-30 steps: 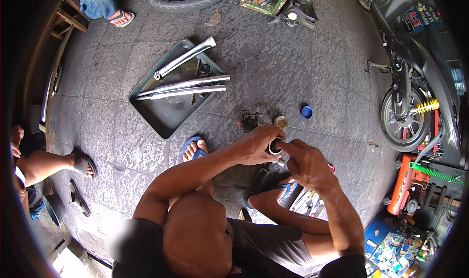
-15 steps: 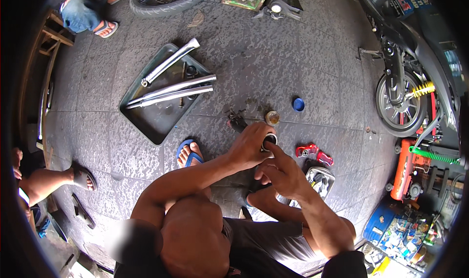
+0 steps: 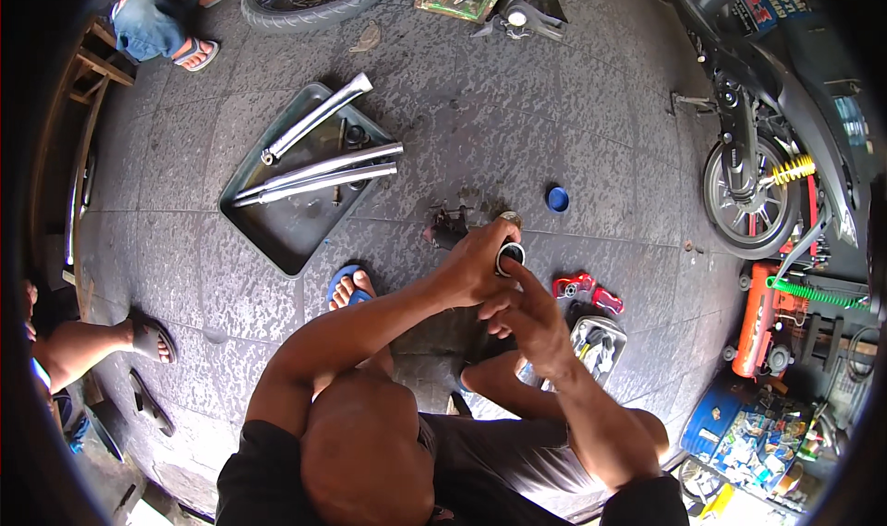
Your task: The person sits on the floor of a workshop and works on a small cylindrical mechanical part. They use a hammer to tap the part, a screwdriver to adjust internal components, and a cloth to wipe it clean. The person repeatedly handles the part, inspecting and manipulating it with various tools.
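Note:
My left hand [image 3: 476,265] is wrapped around a short cylindrical part, of which mainly the round open end [image 3: 509,258] shows: a pale metal rim around a dark hollow. Its body is hidden by my fingers, so I cannot tell its full shape. The index finger of my right hand [image 3: 534,327] reaches to the inside of that rim. The other right fingers are loosely bent and apart, holding nothing visible. Just beyond my left hand is a small jar [image 3: 511,218], partly covered by it. A blue lid [image 3: 556,199] lies to the right.
Chrome fork tubes [image 3: 323,177] lie in a dark tray [image 3: 294,258]. Red parts [image 3: 575,286] and a metal tray of tools [image 3: 599,350] are at my right. A motorcycle [image 3: 753,156] stands far right, near an orange tank [image 3: 756,323]. Other people's feet [image 3: 152,336] show at left.
My left hand has shifted outward and now covers part of the jar. The part's open end faces up more fully. My right index finger stays at the rim. The view has shifted slightly.

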Action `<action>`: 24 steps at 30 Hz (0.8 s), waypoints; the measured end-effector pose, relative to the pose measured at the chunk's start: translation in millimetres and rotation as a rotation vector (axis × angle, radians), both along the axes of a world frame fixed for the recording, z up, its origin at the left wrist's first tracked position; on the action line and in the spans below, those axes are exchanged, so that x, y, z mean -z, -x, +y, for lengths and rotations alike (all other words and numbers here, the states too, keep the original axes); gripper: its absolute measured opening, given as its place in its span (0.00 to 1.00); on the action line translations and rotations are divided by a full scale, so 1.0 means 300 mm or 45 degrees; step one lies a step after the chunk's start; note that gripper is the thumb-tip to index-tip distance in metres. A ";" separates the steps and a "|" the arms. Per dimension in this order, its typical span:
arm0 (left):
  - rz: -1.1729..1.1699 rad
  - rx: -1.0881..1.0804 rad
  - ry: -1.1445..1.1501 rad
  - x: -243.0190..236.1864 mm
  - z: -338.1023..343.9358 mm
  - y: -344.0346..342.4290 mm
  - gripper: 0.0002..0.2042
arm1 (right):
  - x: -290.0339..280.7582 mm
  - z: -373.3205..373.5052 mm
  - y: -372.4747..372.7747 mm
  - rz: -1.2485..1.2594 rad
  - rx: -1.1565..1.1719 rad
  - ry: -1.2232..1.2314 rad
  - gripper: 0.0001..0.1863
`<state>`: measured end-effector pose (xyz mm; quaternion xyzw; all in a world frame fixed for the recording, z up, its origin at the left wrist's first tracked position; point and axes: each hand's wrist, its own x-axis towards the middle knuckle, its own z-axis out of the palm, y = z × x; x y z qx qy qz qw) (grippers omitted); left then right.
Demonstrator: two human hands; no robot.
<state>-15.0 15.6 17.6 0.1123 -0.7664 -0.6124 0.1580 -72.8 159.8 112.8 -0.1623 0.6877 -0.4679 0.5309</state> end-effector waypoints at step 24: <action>0.025 0.052 -0.071 0.013 -0.016 0.030 0.24 | -0.118 -0.070 0.130 2.387 -1.518 -0.241 0.28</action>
